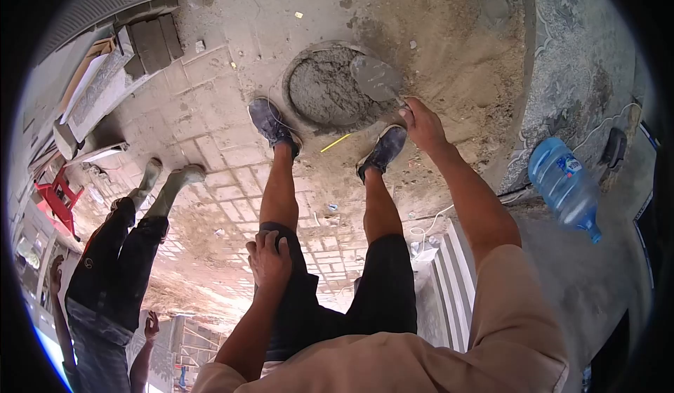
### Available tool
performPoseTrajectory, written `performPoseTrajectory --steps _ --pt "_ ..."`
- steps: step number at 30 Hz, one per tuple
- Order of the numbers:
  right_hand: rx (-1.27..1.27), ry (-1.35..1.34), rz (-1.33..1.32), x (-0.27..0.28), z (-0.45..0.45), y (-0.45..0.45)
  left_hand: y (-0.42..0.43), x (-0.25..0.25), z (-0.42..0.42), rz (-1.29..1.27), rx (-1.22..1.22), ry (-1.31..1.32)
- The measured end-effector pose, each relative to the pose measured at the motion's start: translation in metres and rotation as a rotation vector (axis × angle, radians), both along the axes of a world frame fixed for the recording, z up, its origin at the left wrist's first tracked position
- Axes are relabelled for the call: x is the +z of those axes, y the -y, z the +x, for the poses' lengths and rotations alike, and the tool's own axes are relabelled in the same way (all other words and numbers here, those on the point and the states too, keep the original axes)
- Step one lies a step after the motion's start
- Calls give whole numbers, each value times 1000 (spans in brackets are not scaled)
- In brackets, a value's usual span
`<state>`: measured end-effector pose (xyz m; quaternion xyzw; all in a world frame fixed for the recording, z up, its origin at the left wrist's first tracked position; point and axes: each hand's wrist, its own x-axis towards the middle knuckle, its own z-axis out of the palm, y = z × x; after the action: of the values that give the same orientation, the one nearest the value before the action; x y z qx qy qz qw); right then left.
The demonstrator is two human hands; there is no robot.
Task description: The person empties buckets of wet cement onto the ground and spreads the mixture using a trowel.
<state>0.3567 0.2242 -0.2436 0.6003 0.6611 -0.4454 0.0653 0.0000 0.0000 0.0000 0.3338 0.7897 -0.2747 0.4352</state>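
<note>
My right hand is closed around the handle of a trowel. The trowel's wide, mortar-smeared blade lies over the right side of a round tub. Wet grey mortar fills much of that tub, which sits on the ground just beyond my shoes. My left hand rests on my left knee, fingers bent and somewhat apart, holding nothing.
To the left stands another person in dark trousers. Stacked boards and tiles are at upper left, near a red plastic stool. A large blue water bottle lies at right. Sand covers the ground beside the tub.
</note>
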Motion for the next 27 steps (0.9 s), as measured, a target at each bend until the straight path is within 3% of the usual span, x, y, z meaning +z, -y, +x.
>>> performPoseTrajectory --steps 2,3,4,8,11,12,14,15,18,22,23,25,27 --pt "26 -121 51 23 -27 -2 -12 66 -23 49 -88 -33" --pt "19 -72 100 -67 49 -17 -10 -57 33 100 -98 13" --pt "10 -2 35 -44 90 9 -4 -41 42 74 -116 72" --pt "-129 93 -1 -50 115 30 -10 -34 26 74 -156 -28" --pt "-306 137 95 -20 142 63 -16 -41 33 37 -168 -28" --pt "-241 86 172 -20 139 68 -17 -44 34 19 -174 -29" --pt "-134 -41 270 -30 109 63 -21 -50 34 18 -183 -36" --pt "-230 -92 146 -39 86 62 -22 -53 34 5 -190 -45" --pt "-71 -97 280 -64 46 60 -30 -52 37 -17 -162 -8" --pt "-383 -114 264 -41 -12 76 -24 -43 43 9 -199 34" --pt "-421 -85 31 -19 -34 66 -26 -38 47 21 -209 60" --pt "-390 -195 29 -1 -95 67 -36 -34 48 -22 -258 92" --pt "-441 -493 48 -16 -171 59 -54 -35 43 -17 -263 78"
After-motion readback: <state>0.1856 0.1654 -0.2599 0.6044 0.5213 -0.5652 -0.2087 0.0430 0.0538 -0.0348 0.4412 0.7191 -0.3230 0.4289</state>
